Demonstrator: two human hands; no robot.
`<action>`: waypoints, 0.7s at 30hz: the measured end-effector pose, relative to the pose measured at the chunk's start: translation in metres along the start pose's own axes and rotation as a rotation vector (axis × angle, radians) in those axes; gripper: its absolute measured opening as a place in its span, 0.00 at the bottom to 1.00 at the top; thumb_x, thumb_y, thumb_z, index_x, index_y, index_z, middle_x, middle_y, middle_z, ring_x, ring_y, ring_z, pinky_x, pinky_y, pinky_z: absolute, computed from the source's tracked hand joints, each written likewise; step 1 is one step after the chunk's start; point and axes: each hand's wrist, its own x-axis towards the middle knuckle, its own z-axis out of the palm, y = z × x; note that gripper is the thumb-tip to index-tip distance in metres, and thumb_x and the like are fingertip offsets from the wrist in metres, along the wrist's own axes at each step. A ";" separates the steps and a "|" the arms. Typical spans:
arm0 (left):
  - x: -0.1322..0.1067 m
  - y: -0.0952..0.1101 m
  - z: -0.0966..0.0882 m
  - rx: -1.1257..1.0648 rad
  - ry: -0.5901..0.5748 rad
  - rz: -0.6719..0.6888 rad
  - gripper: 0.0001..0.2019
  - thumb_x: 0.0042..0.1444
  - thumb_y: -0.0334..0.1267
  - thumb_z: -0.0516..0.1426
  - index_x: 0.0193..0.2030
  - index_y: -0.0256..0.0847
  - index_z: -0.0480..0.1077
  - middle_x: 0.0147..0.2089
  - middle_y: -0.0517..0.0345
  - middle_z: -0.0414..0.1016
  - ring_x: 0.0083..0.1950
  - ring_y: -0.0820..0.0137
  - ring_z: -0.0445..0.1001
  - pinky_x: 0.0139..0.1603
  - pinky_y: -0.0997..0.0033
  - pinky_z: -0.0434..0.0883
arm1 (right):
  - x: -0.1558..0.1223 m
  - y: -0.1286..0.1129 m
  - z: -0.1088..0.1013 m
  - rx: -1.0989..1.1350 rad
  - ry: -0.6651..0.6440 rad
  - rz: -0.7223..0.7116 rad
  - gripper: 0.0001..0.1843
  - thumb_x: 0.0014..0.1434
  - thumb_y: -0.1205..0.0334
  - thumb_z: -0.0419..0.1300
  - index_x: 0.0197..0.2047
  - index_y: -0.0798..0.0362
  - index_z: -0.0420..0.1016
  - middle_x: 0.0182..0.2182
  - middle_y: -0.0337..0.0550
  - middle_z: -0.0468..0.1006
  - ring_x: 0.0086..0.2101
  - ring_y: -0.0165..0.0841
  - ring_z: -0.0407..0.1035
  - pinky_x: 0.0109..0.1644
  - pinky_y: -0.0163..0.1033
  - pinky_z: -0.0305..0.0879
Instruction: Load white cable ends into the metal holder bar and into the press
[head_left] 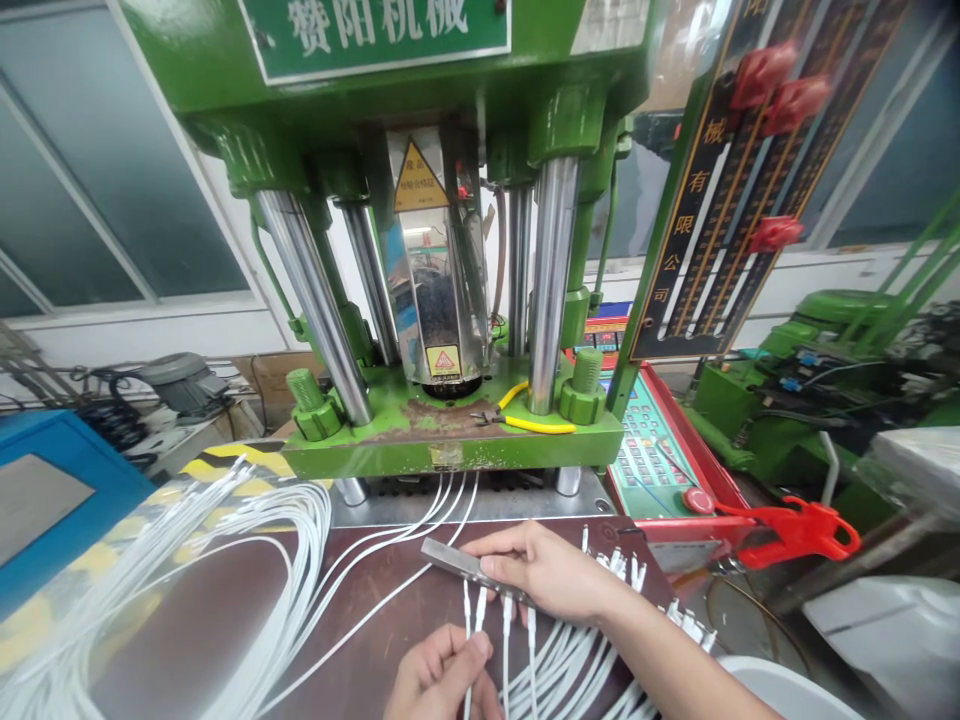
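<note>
My right hand (540, 575) grips a flat grey metal bar (454, 560) by its right part, thumb on top. Several white cables with moulded plug ends (532, 622) hang down from the bar's lower edge. Lower and to the left, my left hand (450, 672) is closed, thumb and fingers pinching a white cable (468, 610) below its plug. The lower ends of these cables run out of the bottom of the view.
A green press (450, 455) stands ahead, with yellow-handled cutters (536, 425) on its base. A coiled white cable bundle (300, 540) lies left. More cables with plugs (619, 565) lie right, near a red air gun (802, 530) and a control panel (641, 440).
</note>
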 end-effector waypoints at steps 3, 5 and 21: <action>0.001 0.000 0.000 0.019 0.003 0.017 0.21 0.46 0.55 0.60 0.21 0.39 0.63 0.15 0.56 0.70 0.13 0.79 0.56 0.18 0.75 0.46 | 0.000 0.000 0.000 -0.005 0.006 -0.012 0.21 0.56 0.48 0.56 0.49 0.48 0.73 0.23 0.36 0.70 0.19 0.24 0.58 0.21 0.30 0.57; 0.002 -0.001 -0.002 -0.004 0.002 0.007 0.21 0.45 0.55 0.60 0.21 0.38 0.63 0.16 0.57 0.70 0.13 0.80 0.55 0.17 0.75 0.44 | 0.000 0.000 0.000 0.011 0.007 -0.014 0.21 0.56 0.48 0.56 0.49 0.49 0.73 0.23 0.36 0.70 0.20 0.24 0.58 0.22 0.30 0.57; -0.009 0.010 -0.008 -0.306 0.052 -0.046 0.19 0.40 0.50 0.66 0.28 0.34 0.69 0.20 0.56 0.72 0.13 0.80 0.59 0.16 0.80 0.45 | 0.005 0.008 0.002 -0.029 0.059 0.061 0.19 0.56 0.49 0.54 0.44 0.51 0.74 0.24 0.36 0.69 0.20 0.25 0.59 0.22 0.31 0.57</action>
